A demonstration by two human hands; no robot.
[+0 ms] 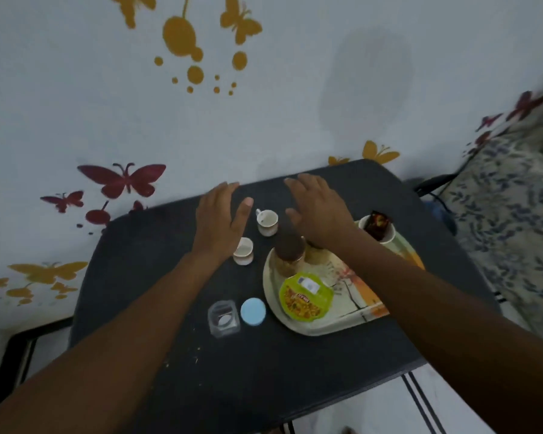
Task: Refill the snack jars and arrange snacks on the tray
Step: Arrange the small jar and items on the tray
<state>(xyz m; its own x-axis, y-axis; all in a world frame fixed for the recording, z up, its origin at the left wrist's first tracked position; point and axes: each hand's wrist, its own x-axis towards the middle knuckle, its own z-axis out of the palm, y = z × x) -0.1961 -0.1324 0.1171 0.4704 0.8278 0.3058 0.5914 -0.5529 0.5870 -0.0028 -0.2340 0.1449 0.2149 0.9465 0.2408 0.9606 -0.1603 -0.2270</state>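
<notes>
My left hand (221,219) and my right hand (318,208) hover flat and spread above the dark table (201,355), holding nothing. Between them stands a small white cup (267,222); a second white cup (243,251) sits by my left wrist. A cream tray (342,321) with an orange pattern carries a jar with a brown lid (289,248), a green-rimmed snack packet (305,296) and a white cup holding a dark wrapped snack (377,226). An open clear square jar (224,317) and its blue lid (253,311) lie left of the tray.
The table stands against a white wall with butterfly decals (123,180). A patterned cloth (511,214) hangs at the right, next to the table. Crumbs lie on the table's front part. White floor shows below the front right corner.
</notes>
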